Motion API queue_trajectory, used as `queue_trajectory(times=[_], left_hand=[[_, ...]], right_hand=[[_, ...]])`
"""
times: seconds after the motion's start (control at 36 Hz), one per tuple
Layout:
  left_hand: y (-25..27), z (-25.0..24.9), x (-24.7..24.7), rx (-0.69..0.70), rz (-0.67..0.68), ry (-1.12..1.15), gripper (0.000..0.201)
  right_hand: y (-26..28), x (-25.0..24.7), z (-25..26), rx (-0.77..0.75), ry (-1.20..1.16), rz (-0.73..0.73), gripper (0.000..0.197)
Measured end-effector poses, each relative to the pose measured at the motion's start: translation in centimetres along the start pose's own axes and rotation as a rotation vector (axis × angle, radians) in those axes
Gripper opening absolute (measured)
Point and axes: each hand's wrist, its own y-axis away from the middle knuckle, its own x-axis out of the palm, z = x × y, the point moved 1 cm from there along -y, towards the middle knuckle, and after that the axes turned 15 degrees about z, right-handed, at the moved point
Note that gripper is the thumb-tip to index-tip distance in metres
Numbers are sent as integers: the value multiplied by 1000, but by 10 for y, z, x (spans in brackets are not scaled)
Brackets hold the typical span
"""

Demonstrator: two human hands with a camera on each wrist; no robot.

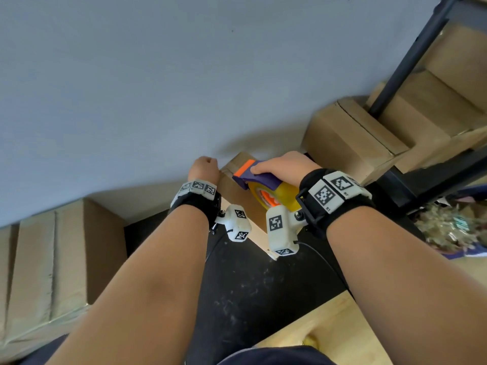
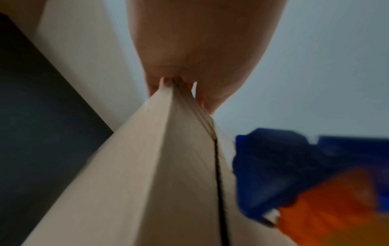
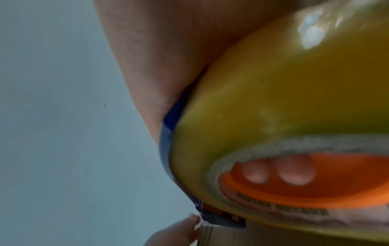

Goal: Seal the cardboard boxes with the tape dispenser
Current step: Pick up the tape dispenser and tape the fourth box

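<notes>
Box (image 1: 238,196): small cardboard carton, standing on a dark surface (image 1: 253,285) against a grey wall (image 1: 158,88), its far end held by the left hand (image 1: 205,168), fingers curled over the far top edge. Dispenser (image 1: 259,180): blue and orange, with a yellow tape roll, resting on the box top, gripped by the right hand (image 1: 283,165), thumb pressed on the orange front and 2 fingertips (image 3: 294,171) curled inside the core; more boxes (image 1: 350,138) stacked at right
</notes>
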Motion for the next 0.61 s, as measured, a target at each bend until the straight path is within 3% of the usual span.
queue_trajectory(times=[0.06,0.11,0.19,0.36,0.61], left_hand=[[5,-2,0,58,-88,74,33],[11,-4,1,133,-58,69,42],[19,-6,3,184,22,-65,43],[22,4,9,282,58,-223,31],[18,5,4,170,85,-63,51]], right_hand=[[2,0,3,-7,16,28,34],[7,0,6,-18,9,44,34],[9,-1,9,-15,46,86,34],[5,-3,7,29,13,109,38],[0,-10,-14,54,-268,205,86]])
